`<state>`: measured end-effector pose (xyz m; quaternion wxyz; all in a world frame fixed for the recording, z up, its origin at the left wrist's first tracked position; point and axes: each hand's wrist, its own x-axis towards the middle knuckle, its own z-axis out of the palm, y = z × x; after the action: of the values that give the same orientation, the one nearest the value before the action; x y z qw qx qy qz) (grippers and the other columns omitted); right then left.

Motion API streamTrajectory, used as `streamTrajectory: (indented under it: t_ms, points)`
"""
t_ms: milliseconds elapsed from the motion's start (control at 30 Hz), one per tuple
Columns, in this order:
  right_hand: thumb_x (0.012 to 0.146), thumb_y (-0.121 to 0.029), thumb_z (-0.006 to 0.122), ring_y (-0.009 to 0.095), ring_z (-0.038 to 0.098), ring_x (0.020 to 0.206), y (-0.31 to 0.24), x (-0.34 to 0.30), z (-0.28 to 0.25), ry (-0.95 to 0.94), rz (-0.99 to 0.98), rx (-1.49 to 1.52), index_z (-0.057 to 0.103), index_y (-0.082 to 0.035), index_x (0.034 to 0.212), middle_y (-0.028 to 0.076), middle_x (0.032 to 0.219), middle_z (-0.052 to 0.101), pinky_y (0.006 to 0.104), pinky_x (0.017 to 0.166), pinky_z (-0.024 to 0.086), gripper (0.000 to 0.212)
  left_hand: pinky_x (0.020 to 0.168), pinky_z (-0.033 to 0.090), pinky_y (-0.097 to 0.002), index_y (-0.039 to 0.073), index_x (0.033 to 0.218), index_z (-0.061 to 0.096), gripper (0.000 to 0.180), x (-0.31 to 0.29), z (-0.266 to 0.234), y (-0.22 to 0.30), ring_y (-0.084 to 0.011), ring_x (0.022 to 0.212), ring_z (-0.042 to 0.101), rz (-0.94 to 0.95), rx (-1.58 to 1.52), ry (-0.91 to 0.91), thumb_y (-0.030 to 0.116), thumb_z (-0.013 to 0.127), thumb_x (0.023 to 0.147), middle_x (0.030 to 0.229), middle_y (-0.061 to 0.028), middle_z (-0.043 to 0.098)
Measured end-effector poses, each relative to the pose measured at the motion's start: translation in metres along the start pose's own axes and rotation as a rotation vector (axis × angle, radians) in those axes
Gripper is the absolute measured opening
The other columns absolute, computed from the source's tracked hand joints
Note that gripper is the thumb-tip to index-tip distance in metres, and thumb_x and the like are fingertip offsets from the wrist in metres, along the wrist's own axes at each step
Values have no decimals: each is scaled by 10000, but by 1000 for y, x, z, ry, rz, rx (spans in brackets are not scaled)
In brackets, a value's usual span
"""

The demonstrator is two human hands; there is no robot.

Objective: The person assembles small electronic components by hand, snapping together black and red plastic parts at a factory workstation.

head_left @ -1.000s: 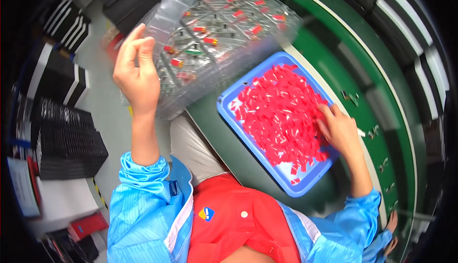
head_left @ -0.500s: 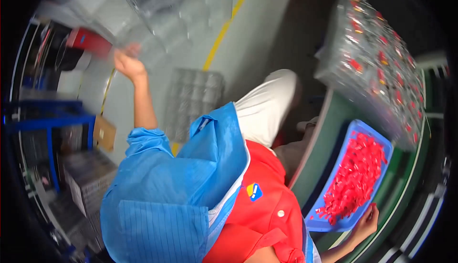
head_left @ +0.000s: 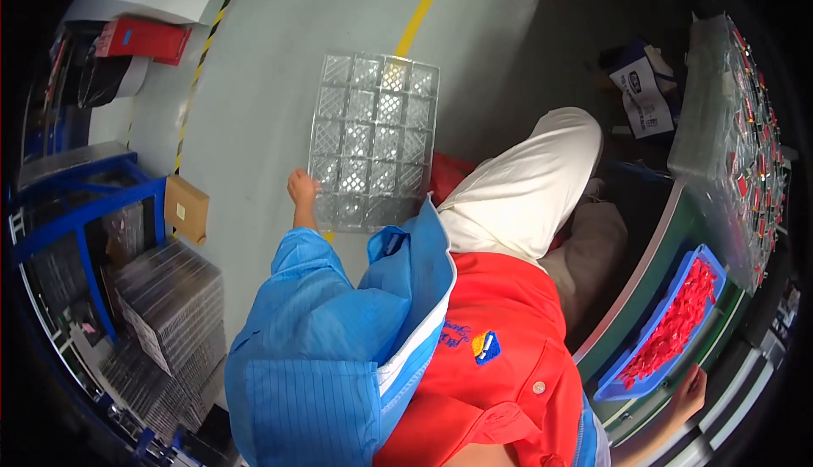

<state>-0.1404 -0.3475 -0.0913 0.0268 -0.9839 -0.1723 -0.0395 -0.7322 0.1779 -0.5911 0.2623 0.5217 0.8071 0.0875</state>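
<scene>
A clear plastic tray [head_left: 373, 132] with many square compartments lies in front of me, left of my knee. My left hand [head_left: 301, 189] is closed at the tray's left edge, with its fingertips against the rim. On the green bench at my right stands a blue bin [head_left: 614, 386] heaped with small glossy red pieces [head_left: 673, 327]. My right hand [head_left: 689, 397] is beside the bin's near right side, fingers curled together. Something small and dark shows at its fingertips, too small to name.
A tall stack of clear trays holding red parts [head_left: 728, 145] stands on the green bench [head_left: 631, 285]. Stacked clear trays [head_left: 174, 298], a blue frame [head_left: 85, 213], a cardboard box [head_left: 186, 209] and a red bin [head_left: 144, 41] are at left. A printed carton [head_left: 644, 99] lies beyond my knee.
My left hand has come inward and nearer, from the far left to the compartment tray. The large blurred clear tray at upper left is gone from there. My right hand stays beside the blue bin.
</scene>
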Motion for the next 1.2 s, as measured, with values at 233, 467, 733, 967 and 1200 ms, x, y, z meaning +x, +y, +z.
streamTrajectory:
  t_ms: [233, 467, 733, 967, 1200]
  points:
    - [950, -222, 552, 51, 433, 622, -43, -27, -19, 51, -2, -54, 610, 24, 947, 15, 673, 514, 204, 556, 385, 253, 866, 440, -497, 58, 1147, 551, 367, -34, 52, 62, -384, 1028, 550, -101, 319, 164, 332, 470, 916, 1174, -199, 555]
    - [942, -190, 563, 54, 396, 585, -42, -48, -23, -25, 86, -86, 606, 19, 922, 1, 640, 479, 217, 507, 341, 214, 1005, 344, -562, 218, 1450, 271, 672, -120, 149, 196, -442, 1372, 142, 490, 419, -533, 459, 532, 879, 1507, -184, 186]
    - [925, -124, 562, 82, 490, 631, -23, -62, 0, -41, 84, -53, 599, 26, 931, 72, 694, 579, 254, 577, 418, 155, 1107, 163, -543, 187, 1479, 201, 738, -56, 192, 154, -419, 1404, 62, 395, 591, -674, 494, 504, 880, 1532, -168, 139]
    - [942, -56, 469, 198, 587, 885, -44, -69, 12, 73, 63, 8, 550, 20, 1204, 144, 1009, 582, 279, 804, 455, 285, 1029, 327, -524, 121, 1404, 377, 641, -83, 162, 222, -390, 1283, 394, 480, 531, -678, 419, 560, 867, 1409, -205, 396]
    - [902, 34, 475, 253, 579, 819, -65, -44, 29, 134, -37, 176, 587, 10, 1101, 150, 937, 568, 292, 732, 451, 230, 818, 502, -313, 7, 1066, 645, 204, -252, 20, 464, -237, 939, 646, 1163, -831, -599, 43, 573, 878, 1013, -147, 665]
